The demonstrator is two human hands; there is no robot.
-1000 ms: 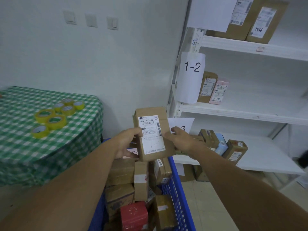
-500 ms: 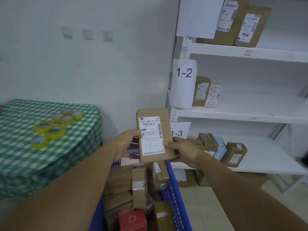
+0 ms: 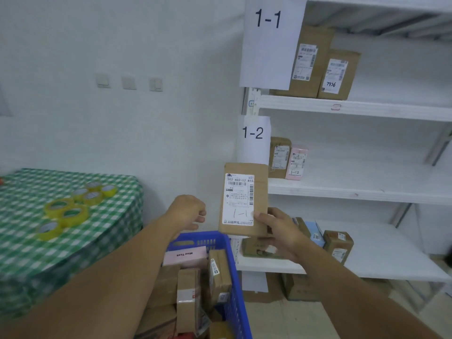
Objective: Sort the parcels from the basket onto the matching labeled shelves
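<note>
White storeroom wall, white shelving unit (image 3: 352,107) at right with paper tags 1-1 (image 3: 267,19) and 1-2 (image 3: 253,132). Your right hand (image 3: 278,228) pinches brown parcel (image 3: 244,199) upright by lower corner, "1-1" handwritten on label, above blue basket (image 3: 234,277). Your left hand (image 3: 188,212) hangs loosely curled, empty, beside parcel.

Matt brown cardboard parcel (image 3: 244,199) with white paper label; blue plastic basket (image 3: 234,285); checked cloth table cover (image 3: 117,216); glossy yellow tape rolls (image 3: 66,211)
</note>
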